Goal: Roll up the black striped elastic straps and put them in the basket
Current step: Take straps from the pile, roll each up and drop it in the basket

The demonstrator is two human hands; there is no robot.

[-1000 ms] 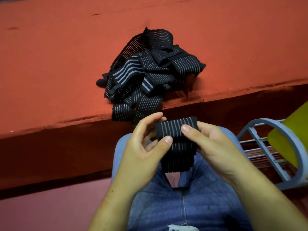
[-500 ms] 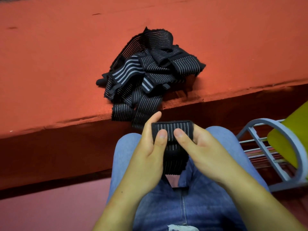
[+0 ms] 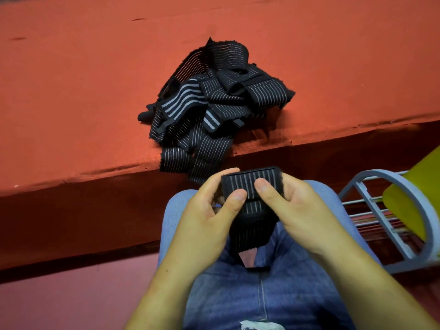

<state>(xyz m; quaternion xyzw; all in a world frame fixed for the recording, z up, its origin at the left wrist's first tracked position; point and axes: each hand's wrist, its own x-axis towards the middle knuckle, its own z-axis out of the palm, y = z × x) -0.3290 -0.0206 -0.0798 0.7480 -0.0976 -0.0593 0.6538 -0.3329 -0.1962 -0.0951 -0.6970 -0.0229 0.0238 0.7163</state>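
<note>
Two hands' grip, left hand (image 3: 204, 217), right hand (image 3: 302, 210), ribbed striped strap (image 3: 252, 184) half-rolled

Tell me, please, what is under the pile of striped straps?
The pile of striped straps lies on the red ledge, at its front edge; two strap ends hang over it. Whether anything else lies beneath the pile cannot be seen, because the straps cover that spot.
</note>
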